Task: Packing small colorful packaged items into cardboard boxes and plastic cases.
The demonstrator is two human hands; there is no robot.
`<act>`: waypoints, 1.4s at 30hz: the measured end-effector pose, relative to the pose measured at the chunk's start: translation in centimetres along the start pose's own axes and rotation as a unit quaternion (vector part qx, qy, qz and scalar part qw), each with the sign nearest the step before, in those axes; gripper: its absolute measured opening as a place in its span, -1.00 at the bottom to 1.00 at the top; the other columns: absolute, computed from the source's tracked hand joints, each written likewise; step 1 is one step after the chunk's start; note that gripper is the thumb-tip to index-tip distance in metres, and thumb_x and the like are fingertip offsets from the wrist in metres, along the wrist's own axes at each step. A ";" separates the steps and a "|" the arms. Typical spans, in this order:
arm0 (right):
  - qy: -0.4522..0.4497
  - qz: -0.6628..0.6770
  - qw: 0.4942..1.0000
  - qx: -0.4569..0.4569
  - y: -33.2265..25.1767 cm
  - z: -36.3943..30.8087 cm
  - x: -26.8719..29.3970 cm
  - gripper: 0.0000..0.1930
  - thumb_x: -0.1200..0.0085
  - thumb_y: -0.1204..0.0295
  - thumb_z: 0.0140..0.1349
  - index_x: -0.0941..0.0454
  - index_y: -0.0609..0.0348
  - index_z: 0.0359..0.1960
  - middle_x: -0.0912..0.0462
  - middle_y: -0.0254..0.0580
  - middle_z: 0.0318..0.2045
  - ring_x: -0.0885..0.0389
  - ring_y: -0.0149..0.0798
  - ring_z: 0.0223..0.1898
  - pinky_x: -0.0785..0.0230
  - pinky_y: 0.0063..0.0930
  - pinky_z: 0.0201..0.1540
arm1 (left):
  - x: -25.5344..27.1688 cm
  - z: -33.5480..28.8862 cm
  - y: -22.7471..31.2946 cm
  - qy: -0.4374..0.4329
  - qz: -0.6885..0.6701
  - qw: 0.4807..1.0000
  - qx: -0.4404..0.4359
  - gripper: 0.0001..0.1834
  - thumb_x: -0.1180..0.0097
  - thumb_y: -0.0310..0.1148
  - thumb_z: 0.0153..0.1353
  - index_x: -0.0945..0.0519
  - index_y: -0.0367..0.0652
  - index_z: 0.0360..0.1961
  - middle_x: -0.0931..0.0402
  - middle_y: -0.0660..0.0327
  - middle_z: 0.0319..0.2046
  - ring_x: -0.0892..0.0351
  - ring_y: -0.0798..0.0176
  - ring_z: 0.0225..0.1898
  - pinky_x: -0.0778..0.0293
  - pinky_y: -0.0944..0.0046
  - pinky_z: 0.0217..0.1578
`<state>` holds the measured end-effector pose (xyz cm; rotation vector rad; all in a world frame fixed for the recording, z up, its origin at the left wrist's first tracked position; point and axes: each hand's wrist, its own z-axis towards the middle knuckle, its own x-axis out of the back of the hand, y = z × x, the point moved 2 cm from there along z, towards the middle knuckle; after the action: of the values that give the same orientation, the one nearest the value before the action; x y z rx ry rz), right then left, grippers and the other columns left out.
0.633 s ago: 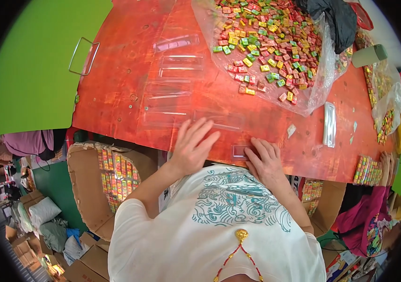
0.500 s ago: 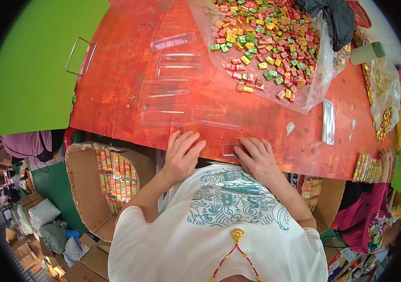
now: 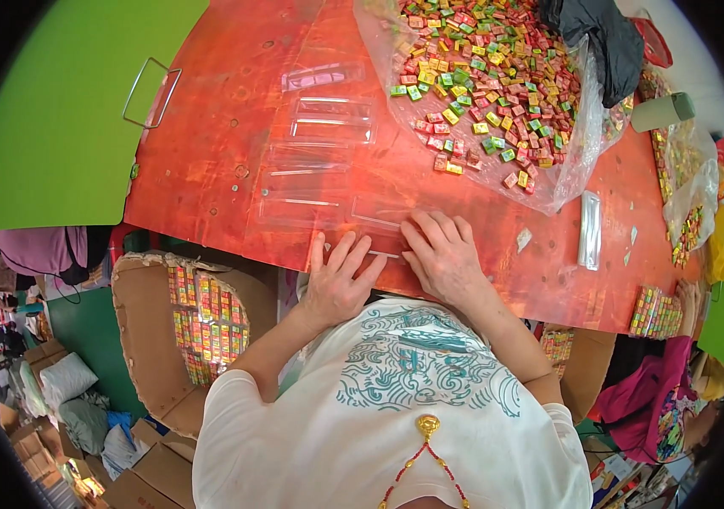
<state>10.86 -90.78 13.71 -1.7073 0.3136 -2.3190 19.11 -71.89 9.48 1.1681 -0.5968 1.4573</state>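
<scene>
My left hand (image 3: 338, 287) rests at the near edge of the red table, its fingers spread and holding nothing visible. My right hand (image 3: 445, 259) lies on the tabletop to the right, fingers stretched out, its fingertips by a clear plastic tray (image 3: 376, 214). Between the two hands a bright line of clear plastic (image 3: 385, 254) shows, partly hidden by the right fingers. Farther left and back, several more see-through trays lie in a rough column, among them a pinkish one (image 3: 324, 76) and one nearer (image 3: 307, 176).
A heap of small wrapped candy-like blocks (image 3: 480, 76) covers a clear plastic sheet (image 3: 559, 191) at the back. A silvery clear strip stack (image 3: 590, 231) lies right. A cardboard box (image 3: 145, 339) with packed blocks stands below left. Another person's hand (image 3: 689, 299) is by a block pack (image 3: 655, 312).
My right hand has moved up and left, toward the clear trays. My left hand has shifted slightly right, its fingers still spread. The view has shifted a little.
</scene>
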 end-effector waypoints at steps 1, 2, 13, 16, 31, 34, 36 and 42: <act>-0.009 -0.014 1.000 -0.003 0.5 -0.1 -0.4 -0.55 -0.22 0.37 0.07 -0.51 0.17 0.04 -0.45 -0.11 0.10 -0.39 -0.08 0.12 -0.18 -0.10 0.14 | 0.1 0.1 -0.3 0.002 0.000 1.000 -0.001 -0.58 -0.18 -0.35 0.06 -0.60 -0.01 0.02 -0.39 0.06 0.16 -0.29 -0.02 0.24 -0.02 -0.37 0.22; -0.017 -0.028 0.999 -0.004 0.8 0.2 -0.5 -0.55 -0.22 0.37 0.08 -0.51 0.17 0.04 -0.45 -0.12 0.10 -0.38 -0.08 0.13 -0.17 -0.10 0.15 | 0.4 0.3 -0.8 0.004 0.004 1.000 0.001 -0.58 -0.17 -0.34 0.06 -0.60 -0.01 0.01 -0.39 0.06 0.15 -0.30 -0.03 0.23 -0.01 -0.38 0.21; 0.022 -0.003 1.000 0.011 1.3 -3.2 -1.0 -0.60 -0.04 0.38 0.24 -0.48 0.20 0.11 -0.44 0.06 0.13 -0.39 0.10 0.12 -0.15 0.01 0.17 | -0.3 -1.3 0.1 0.107 0.020 0.994 -0.003 -0.57 -0.14 -0.20 0.08 -0.56 -0.07 0.00 -0.40 -0.03 0.18 -0.34 -0.09 0.25 -0.06 -0.50 0.15; 0.017 -0.003 1.000 0.001 2.0 -2.8 -1.4 -0.60 -0.04 0.37 0.24 -0.48 0.21 0.11 -0.42 0.10 0.15 -0.37 0.14 0.14 -0.14 0.02 0.18 | -0.8 -0.7 0.7 0.100 0.007 0.995 -0.007 -0.48 -0.17 -0.20 0.08 -0.49 -0.07 0.10 -0.30 -0.05 0.26 -0.24 -0.11 0.33 0.01 -0.51 0.20; 0.024 -0.037 0.999 -0.018 8.0 6.2 -0.8 -0.55 -0.09 0.42 0.16 -0.45 0.13 0.14 -0.43 0.07 0.16 -0.32 0.15 0.24 -0.15 -0.02 0.29 | -0.9 1.5 1.7 0.084 0.025 0.996 0.002 -0.42 -0.20 -0.15 0.05 -0.50 -0.12 0.12 -0.26 -0.11 0.29 -0.17 -0.21 0.36 0.08 -0.56 0.19; -0.015 0.002 1.000 -0.008 8.0 5.3 -0.4 -0.61 -0.10 0.42 0.15 -0.50 0.11 0.06 -0.42 -0.02 0.15 -0.36 0.09 0.20 -0.20 -0.07 0.24 | 0.7 1.0 0.8 0.085 0.012 0.995 0.054 -0.45 -0.18 -0.20 0.06 -0.52 -0.15 0.11 -0.30 -0.08 0.26 -0.23 -0.20 0.32 0.07 -0.52 0.19; -0.010 0.001 1.000 -0.009 8.7 3.6 -0.3 -0.61 -0.11 0.39 0.17 -0.50 0.09 0.07 -0.42 -0.04 0.16 -0.39 0.06 0.17 -0.18 -0.06 0.24 | 2.6 1.8 0.9 0.051 0.019 0.995 0.082 -0.48 -0.16 -0.27 0.10 -0.52 -0.17 0.12 -0.34 -0.06 0.22 -0.27 -0.15 0.29 0.02 -0.43 0.20; 0.078 -0.030 0.985 -0.148 10.3 -2.4 2.6 -0.61 -0.13 0.40 0.16 -0.50 0.05 0.07 -0.43 -0.07 0.14 -0.43 -0.01 0.10 -0.18 -0.11 0.17 | 2.2 7.2 -0.1 0.025 -0.091 0.995 0.022 -0.49 -0.16 -0.42 0.11 -0.49 -0.17 0.14 -0.35 -0.07 0.17 -0.35 -0.10 0.18 -0.14 -0.22 0.18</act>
<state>8.53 -101.27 12.17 -1.6822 0.6751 -2.5623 21.83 -77.12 14.14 1.1848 -0.4150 1.3459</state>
